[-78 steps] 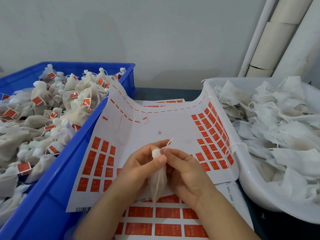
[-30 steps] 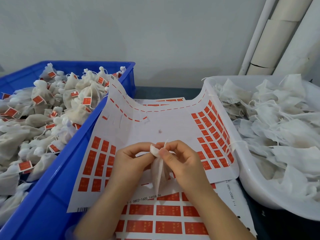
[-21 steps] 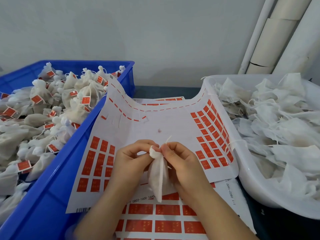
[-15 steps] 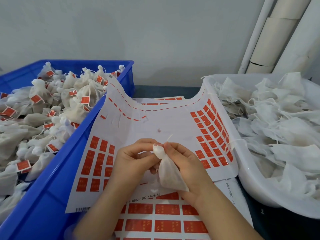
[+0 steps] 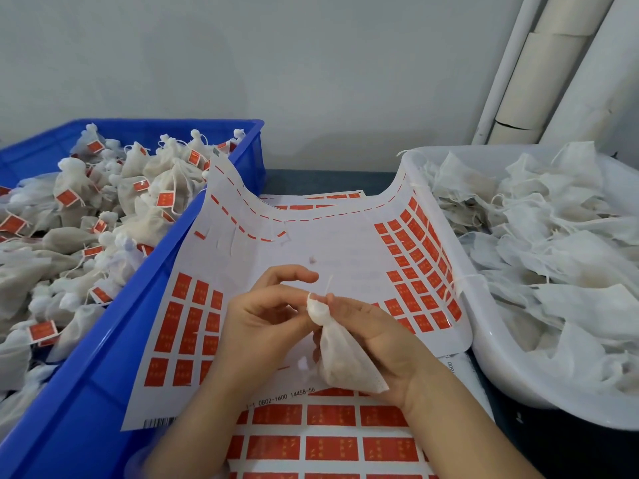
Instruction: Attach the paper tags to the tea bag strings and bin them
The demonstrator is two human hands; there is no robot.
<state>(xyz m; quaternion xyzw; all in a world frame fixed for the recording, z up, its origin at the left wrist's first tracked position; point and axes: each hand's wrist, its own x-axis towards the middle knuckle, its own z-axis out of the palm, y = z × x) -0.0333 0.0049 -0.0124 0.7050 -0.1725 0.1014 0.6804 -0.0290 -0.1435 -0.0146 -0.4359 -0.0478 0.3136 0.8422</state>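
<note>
A small white tea bag [image 5: 340, 354] lies across my right hand [image 5: 378, 340], its gathered neck pointing up and a short white string end sticking out above it. My right thumb and fingers hold the bag at the neck. My left hand [image 5: 266, 319] pinches the neck of the bag from the left, its index finger raised. Both hands hover over a curled white sheet of red paper tags [image 5: 193, 319]. No tag is visible on this bag's string.
A blue bin [image 5: 86, 385] on the left holds many tea bags with red tags. On the right stands a white tub [image 5: 501, 368] piled with untagged white bags. A second tag sheet [image 5: 328, 447] lies under my wrists. White pipes run up the back right corner.
The tea bag hung straight down between my fingertips; now it is tilted and lies across my right palm. My left index finger has lifted off the neck.
</note>
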